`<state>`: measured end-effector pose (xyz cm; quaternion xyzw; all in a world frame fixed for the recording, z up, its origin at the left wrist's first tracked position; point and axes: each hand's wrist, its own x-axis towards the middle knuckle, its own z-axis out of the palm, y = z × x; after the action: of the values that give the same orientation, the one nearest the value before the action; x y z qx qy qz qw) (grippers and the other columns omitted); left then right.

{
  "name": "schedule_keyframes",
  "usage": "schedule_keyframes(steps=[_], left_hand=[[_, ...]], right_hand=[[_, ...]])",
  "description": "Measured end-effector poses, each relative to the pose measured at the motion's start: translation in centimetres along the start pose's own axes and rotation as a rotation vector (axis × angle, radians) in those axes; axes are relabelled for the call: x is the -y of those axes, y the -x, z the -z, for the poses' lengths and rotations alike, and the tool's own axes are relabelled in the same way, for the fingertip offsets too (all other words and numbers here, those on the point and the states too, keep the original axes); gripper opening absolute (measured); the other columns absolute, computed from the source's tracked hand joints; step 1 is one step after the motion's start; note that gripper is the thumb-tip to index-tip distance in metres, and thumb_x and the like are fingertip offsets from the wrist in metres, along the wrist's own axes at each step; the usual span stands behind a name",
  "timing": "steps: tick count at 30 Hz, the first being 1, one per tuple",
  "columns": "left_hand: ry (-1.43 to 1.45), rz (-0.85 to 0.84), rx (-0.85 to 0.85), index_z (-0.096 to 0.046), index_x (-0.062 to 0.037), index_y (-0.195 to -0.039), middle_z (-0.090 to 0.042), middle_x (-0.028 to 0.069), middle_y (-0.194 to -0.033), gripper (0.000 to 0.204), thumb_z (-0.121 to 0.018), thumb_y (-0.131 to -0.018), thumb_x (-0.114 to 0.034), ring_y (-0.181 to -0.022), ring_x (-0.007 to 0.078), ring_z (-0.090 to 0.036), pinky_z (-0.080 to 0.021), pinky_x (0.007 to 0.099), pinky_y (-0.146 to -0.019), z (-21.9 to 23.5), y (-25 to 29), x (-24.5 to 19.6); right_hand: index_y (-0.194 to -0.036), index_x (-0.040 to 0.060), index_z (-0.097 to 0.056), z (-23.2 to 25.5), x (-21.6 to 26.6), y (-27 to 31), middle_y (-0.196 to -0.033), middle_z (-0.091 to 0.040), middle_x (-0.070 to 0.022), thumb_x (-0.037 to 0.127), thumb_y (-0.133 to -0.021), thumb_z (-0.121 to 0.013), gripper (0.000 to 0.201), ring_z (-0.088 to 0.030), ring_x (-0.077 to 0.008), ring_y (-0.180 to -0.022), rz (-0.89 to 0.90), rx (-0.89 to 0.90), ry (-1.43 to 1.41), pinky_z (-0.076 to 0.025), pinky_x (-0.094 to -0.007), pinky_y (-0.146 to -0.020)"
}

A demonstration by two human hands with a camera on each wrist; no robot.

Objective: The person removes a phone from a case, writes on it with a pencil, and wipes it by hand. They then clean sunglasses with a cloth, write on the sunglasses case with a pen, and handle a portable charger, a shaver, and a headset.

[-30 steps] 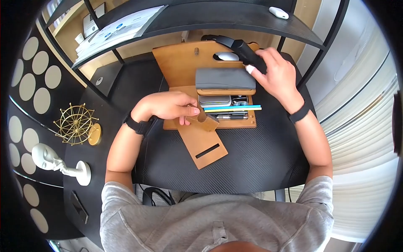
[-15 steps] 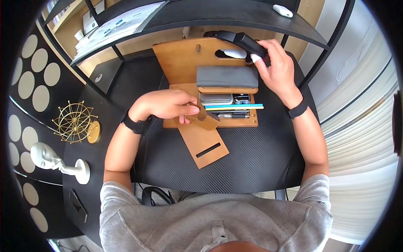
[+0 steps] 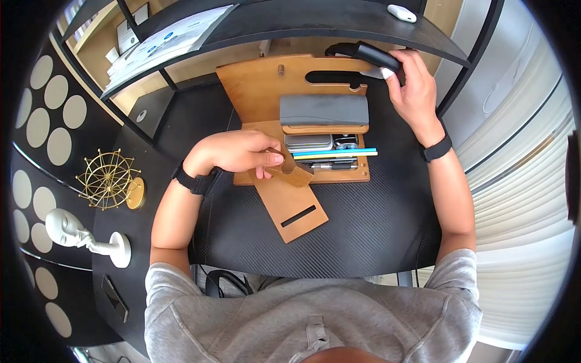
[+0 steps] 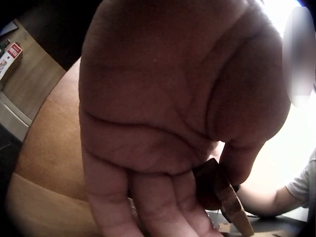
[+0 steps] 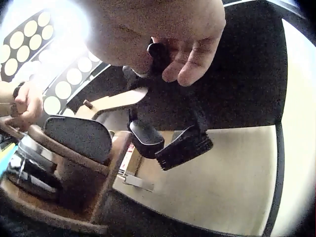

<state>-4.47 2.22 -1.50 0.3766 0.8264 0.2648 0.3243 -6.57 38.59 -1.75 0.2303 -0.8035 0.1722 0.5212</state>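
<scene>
My left hand [image 3: 236, 154] pinches a small brown wooden piece with a curved notch [image 3: 296, 173], above a flat slotted wooden piece [image 3: 296, 224]. Black, band-like and jointed, an object [image 3: 376, 55] is gripped by my right hand [image 3: 416, 94] behind the right end of the organizer's upright wooden panel [image 3: 254, 81]. In the right wrist view two wide ends of that black object [image 5: 185, 148] hang below the fingers. A grey case [image 3: 324, 111] rests in the organizer, above tins, pens and a blue stick [image 3: 339, 151].
A black shelf [image 3: 290, 24] with papers [image 3: 175, 45] and a white case [image 3: 402, 13] spans the back. To the left stand a gold wheel ornament [image 3: 109, 181] and a white head figure [image 3: 66, 228]; a phone [image 3: 115, 297] lies nearer. Curtains [image 3: 520, 242] hang at right.
My right hand has moved right and slightly back with the black object, away from the panel's oval opening, where a pale shape no longer shows. My left hand has barely moved.
</scene>
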Motion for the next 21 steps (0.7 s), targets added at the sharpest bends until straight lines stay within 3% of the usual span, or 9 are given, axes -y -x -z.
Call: schedule_keyframes(steps=[7,13,17,21], left_hand=[[0.006,-0.013,0.008,-0.064,0.005,-0.104,-0.073,0.0115,-0.086,0.035,-0.052,-0.109,-0.027,-0.083,0.019,-0.074,-0.057,0.0319,-0.076,0.0,0.0,0.2],[0.015,-0.013,0.015,-0.063,0.0049,-0.103,-0.072,0.0108,-0.085,0.034,-0.053,-0.109,-0.027,-0.082,0.0188,-0.074,-0.057,0.0325,-0.076,0.0,0.1,0.0],[0.021,-0.015,0.012,-0.062,0.0045,-0.103,-0.071,0.0103,-0.085,0.033,-0.053,-0.109,-0.026,-0.082,0.0184,-0.073,-0.057,0.0324,-0.075,-0.1,0.0,0.1],[-0.003,-0.013,0.029,-0.063,0.0036,-0.106,-0.071,0.01,-0.085,0.035,-0.051,-0.11,-0.029,-0.081,0.0181,-0.072,-0.056,0.0324,-0.076,0.0,-0.1,0.3]], right_hand=[[-0.114,0.0044,-0.067,0.6,-1.3,-0.1,-0.102,-0.072,-0.0176,0.026,-0.091,-0.072,0.032,-0.071,-0.0394,-0.088,-0.174,0.104,0.149,-0.057,-0.0468,-0.077],[-0.112,-0.0042,-0.07,2.3,-3.2,-0.9,-0.097,-0.073,-0.0263,0.023,-0.089,-0.07,0.036,-0.07,-0.0444,-0.094,-0.36,0.401,0.145,-0.056,-0.0484,-0.084],[-0.115,-0.0088,-0.066,3.3,-5.0,-0.7,-0.076,-0.067,-0.017,0.021,-0.091,-0.07,0.038,-0.066,-0.0255,-0.069,-0.373,0.582,0.053,-0.052,-0.0404,-0.065],[-0.118,-0.0074,-0.064,3.8,-4.9,-0.9,-0.071,-0.062,-0.0094,0.018,-0.095,-0.067,0.034,-0.061,-0.0179,-0.063,-0.552,0.743,-0.075,-0.05,-0.0349,-0.055]])
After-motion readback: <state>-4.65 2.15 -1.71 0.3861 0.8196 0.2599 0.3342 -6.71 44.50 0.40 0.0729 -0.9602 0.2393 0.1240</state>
